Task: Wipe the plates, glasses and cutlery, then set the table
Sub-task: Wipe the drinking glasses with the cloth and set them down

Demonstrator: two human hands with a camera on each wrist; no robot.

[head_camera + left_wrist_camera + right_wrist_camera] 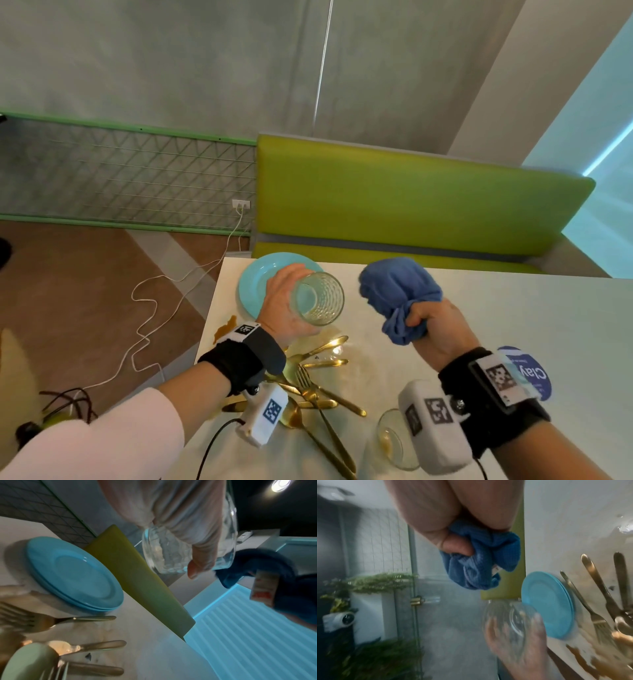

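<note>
My left hand [286, 305] grips a clear patterned glass [320, 298] above the table, tilted with its mouth toward the right; the glass [171, 553] also fills the left wrist view and the glass [510, 616] shows low in the right wrist view. My right hand [435, 329] grips a bunched blue cloth [397, 291], held a little to the right of the glass and apart from it. Stacked light blue plates [253, 281] lie under the left hand at the table's far left corner. Gold cutlery [315, 383] lies in a heap near the front.
A second glass [394, 442] with brown residue stands near my right wrist. A brown spill [226, 329] stains the white table's left edge [209, 308]. A green bench [411, 202] runs behind the table. A blue round label [527, 370] lies at right. A white cable [144, 308] trails on the floor.
</note>
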